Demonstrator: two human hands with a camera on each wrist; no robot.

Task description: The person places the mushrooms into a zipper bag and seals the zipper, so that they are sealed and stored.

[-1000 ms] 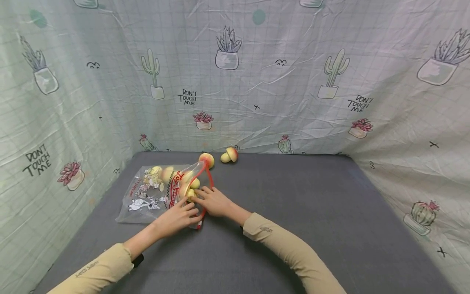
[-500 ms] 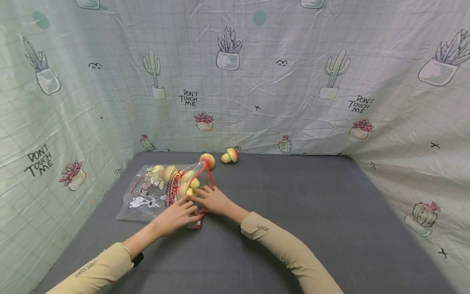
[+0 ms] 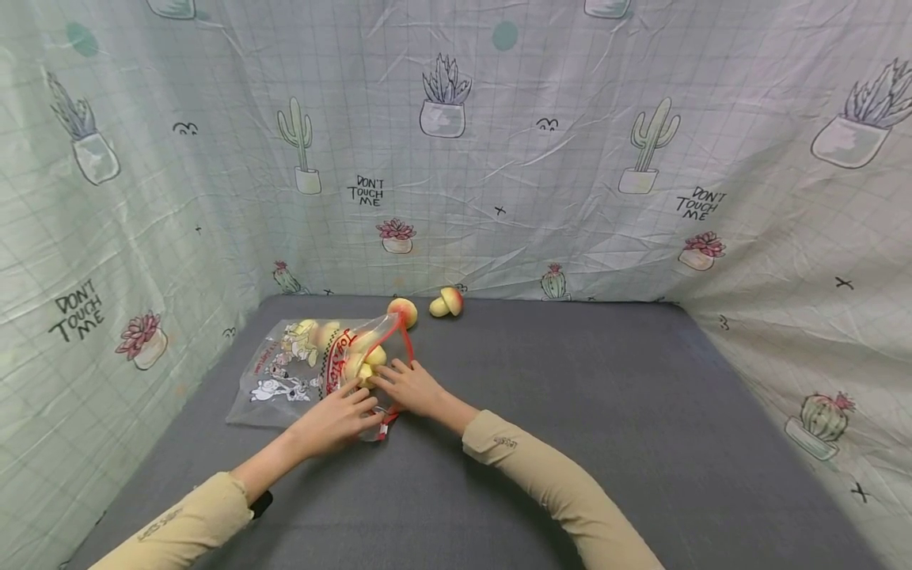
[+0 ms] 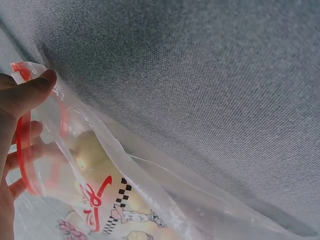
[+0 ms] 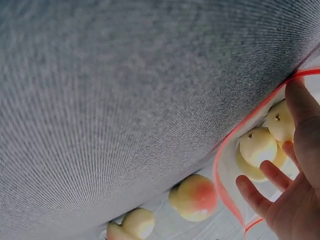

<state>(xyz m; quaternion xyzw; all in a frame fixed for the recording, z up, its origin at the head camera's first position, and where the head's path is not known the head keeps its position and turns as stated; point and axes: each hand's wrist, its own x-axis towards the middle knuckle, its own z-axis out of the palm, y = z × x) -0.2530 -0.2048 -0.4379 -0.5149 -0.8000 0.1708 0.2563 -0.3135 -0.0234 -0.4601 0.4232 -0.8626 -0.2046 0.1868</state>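
Note:
A clear zip bag (image 3: 285,404) with a red seal and printed cartoon figures lies on its side, mouth facing right. Several yellow toy mushrooms (image 3: 376,356) are inside, their stems turned toward the mouth in the right wrist view. My left hand (image 3: 335,419) pinches the near side of the mouth; in the left wrist view its thumb (image 4: 37,90) lies outside the film with fingers behind. At the opening, my right hand (image 3: 413,388) has its fingers extended into the mouth beside the mushrooms, its thumb (image 5: 300,100) against the red rim.
Two loose toy mushrooms sit behind the bag: one peach-capped mushroom (image 3: 403,311) right by the bag's far corner, another mushroom (image 3: 447,302) on its side. The dark grey table (image 3: 570,396) meets a printed curtain (image 3: 499,158) at the back and both sides.
The mushroom at the mouth has shifted slightly left, deeper into the bag. My left hand has drawn back a little to the left; my right hand stays at the opening.

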